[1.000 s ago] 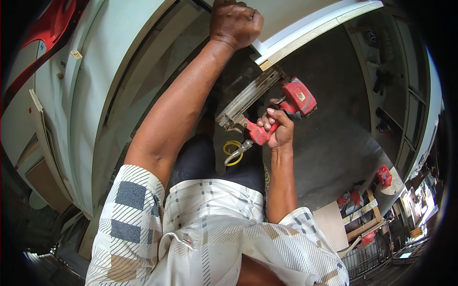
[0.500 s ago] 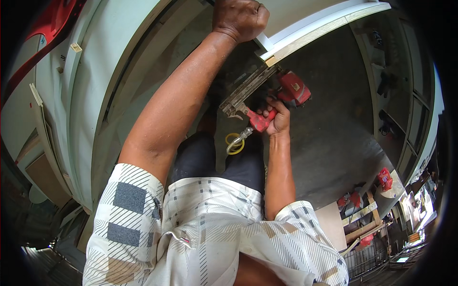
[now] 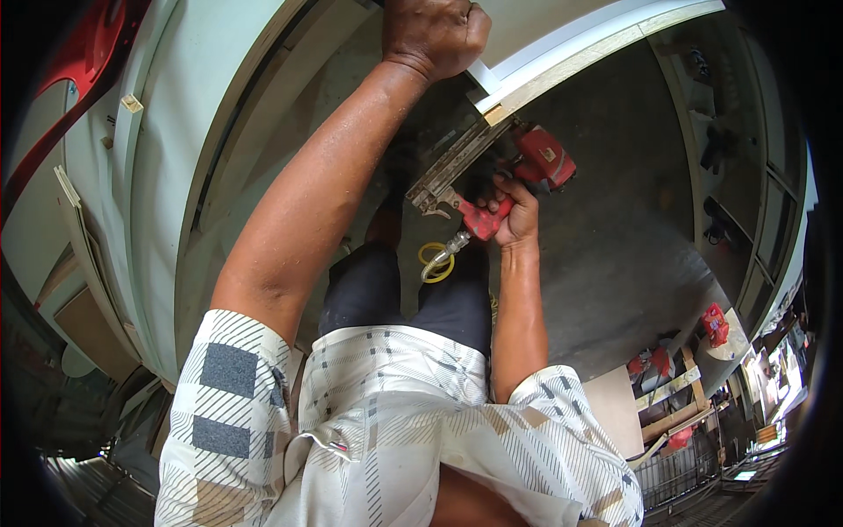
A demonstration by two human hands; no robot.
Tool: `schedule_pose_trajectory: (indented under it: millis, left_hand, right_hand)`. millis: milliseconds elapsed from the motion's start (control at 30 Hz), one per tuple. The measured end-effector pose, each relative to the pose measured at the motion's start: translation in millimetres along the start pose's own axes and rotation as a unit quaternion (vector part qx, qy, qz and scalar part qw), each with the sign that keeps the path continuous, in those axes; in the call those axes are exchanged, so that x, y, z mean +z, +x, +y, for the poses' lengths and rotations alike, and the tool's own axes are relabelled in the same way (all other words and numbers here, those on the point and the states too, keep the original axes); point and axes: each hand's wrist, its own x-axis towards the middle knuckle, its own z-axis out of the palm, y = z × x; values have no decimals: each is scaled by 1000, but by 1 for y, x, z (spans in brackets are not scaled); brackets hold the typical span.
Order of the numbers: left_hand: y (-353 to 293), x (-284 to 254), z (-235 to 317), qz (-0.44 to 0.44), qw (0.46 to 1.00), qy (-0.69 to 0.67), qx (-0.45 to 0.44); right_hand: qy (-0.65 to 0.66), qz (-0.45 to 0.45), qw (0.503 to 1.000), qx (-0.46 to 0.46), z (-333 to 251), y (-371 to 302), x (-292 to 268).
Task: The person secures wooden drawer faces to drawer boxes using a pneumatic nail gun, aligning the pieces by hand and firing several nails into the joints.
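Observation:
My right hand is wrapped round the red grip of an air nail gun. The tool's long metal magazine slants from lower left up to its nose, which meets or nearly meets the end of a wood strip on a white-edged panel. A metal fitting and a yellow coiled air hose hang from the handle. Up at the picture's top edge, my left hand is closed like a fist beside the panel's corner. What its fingers hold, if anything, is hidden.
Large pale boards stand along the left, near a red curved object. Dark floor lies beyond my right arm. At lower right are wooden pieces, a red item and a wire rack. Shelving lines the right.
The view has shifted slightly. Both hands keep their grip, and the nail gun stays at the strip's end with hardly any movement.

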Motion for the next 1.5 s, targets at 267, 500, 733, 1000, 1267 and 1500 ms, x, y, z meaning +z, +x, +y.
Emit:
schedule_pose_trajectory:
  millis: [267,500,733,1000,1267,1500]
  left_hand:
    - [1,0,-3,14,996,63,59]
    - [6,-1,-8,-9,1000,18,8]
    - [3,2,-12,3,996,57,62]
    - [1,20,-19,-7,999,41,-4]
    - [0,24,-21,44,997,41,46]
    - [7,14,-19,-21,998,40,31]
  right_hand:
    - [-13,-13,1000,-4,-4,3,3]
    - [10,-26,1000,4,-6,-15,16]
    - [6,-19,1000,14,-7,-13,16]
    - [-5,-21,1000,1,-8,-25,27]
    - [3,-39,999,7,-12,-30,30]
    - [-6,-49,999,-3,-11,-27,33]
